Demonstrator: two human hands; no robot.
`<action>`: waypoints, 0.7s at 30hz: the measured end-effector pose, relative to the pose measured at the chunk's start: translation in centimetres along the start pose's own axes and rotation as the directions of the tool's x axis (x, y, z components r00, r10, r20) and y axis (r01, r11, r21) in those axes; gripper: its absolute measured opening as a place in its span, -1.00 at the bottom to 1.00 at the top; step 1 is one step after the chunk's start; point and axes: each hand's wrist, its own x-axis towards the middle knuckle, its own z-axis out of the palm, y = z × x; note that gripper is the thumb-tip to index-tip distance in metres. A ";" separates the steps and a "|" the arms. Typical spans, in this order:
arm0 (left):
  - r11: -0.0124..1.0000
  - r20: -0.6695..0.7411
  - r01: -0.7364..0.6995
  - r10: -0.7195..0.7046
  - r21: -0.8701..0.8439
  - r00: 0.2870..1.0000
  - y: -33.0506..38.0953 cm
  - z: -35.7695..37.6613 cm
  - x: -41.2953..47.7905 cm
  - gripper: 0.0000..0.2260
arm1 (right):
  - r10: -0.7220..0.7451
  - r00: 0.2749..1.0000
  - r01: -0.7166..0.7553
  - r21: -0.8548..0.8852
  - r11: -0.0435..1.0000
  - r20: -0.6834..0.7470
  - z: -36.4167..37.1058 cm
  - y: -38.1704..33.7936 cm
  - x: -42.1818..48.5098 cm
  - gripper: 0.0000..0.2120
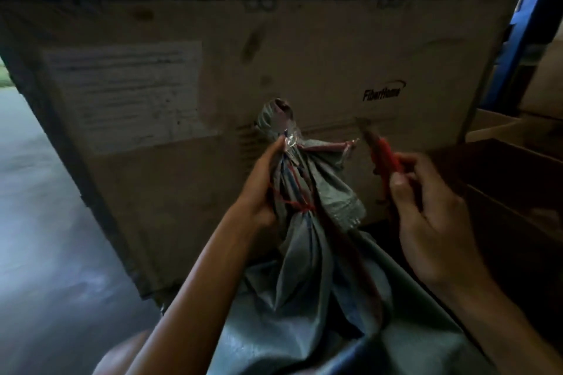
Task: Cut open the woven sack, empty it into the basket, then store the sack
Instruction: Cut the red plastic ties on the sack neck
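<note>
A grey woven sack (307, 268) stands in front of me, its neck bunched and tied with red string (292, 202) and a clear tape band near the top. My left hand (262, 186) grips the neck just below the tape. My right hand (426, 210) holds red-handled cutters (382, 154), whose blades point up and left, a short way right of the tied neck and apart from it. No basket can be made out.
A large worn cardboard box (274, 55) with a paper label and a printed logo stands right behind the sack. Blue metal shelving (524, 24) rises at the right, with dark open boxes (502, 179) below it. Grey concrete floor (45, 237) lies at the left.
</note>
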 end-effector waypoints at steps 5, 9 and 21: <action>0.932 -0.195 -0.164 0.235 0.323 0.952 0.3 -2.8 1.9 -0.42 | -0.115 0.985 0.139 -0.195 0.971 0.132 1.9 0.0 -1.6 -0.79; 0.980 -0.103 -0.109 0.127 0.169 0.987 -0.4 -2.9 2.4 -0.45 | -0.080 0.975 0.149 -0.338 0.929 0.209 3.1 0.6 -3.0 -0.68; 0.996 0.103 -0.020 0.030 -0.092 0.994 -0.6 -1.2 1.6 -0.43 | 0.022 0.972 0.084 -0.433 0.898 0.236 2.5 1.8 -5.9 -0.67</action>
